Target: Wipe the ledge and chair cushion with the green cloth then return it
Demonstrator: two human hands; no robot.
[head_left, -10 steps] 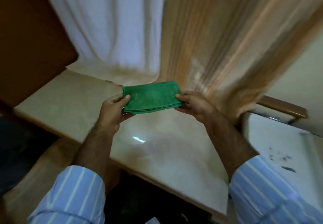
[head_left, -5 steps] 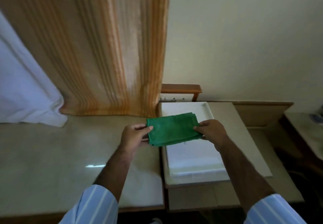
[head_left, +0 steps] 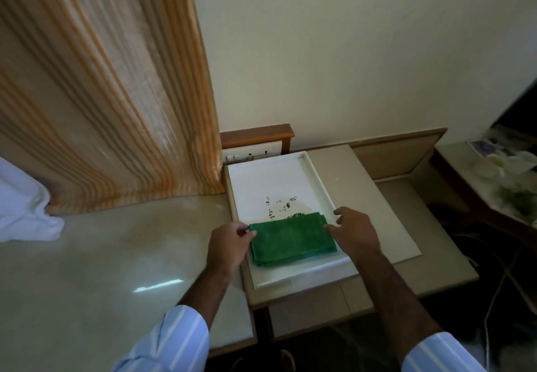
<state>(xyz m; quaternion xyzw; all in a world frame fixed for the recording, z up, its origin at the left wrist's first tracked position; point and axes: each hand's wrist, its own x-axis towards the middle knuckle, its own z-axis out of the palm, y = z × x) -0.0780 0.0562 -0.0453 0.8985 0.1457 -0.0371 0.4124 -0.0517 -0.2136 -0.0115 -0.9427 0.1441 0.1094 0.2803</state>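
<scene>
The folded green cloth (head_left: pixel 290 241) lies flat on the near half of a white tray (head_left: pixel 319 180). My left hand (head_left: pixel 229 243) is at the cloth's left edge, thumb and fingers pinched on its corner. At the cloth's right edge my right hand (head_left: pixel 354 232) has its fingers spread; only the thumb touches the cloth. The beige stone ledge (head_left: pixel 116 255) runs to the left of the tray. No chair cushion is in view.
Small dark specks (head_left: pixel 282 206) are scattered on the tray beyond the cloth. An orange striped curtain (head_left: pixel 101 95) and a white curtain (head_left: pixel 23 211) hang onto the ledge's back. A wall socket (head_left: pixel 252 153) sits behind the tray. A cluttered side table (head_left: pixel 508 185) stands at right.
The view swung right from the ledge to the tray. The cloth, held in the air by both hands, has come down onto the tray, and my right hand's fingers have opened off it.
</scene>
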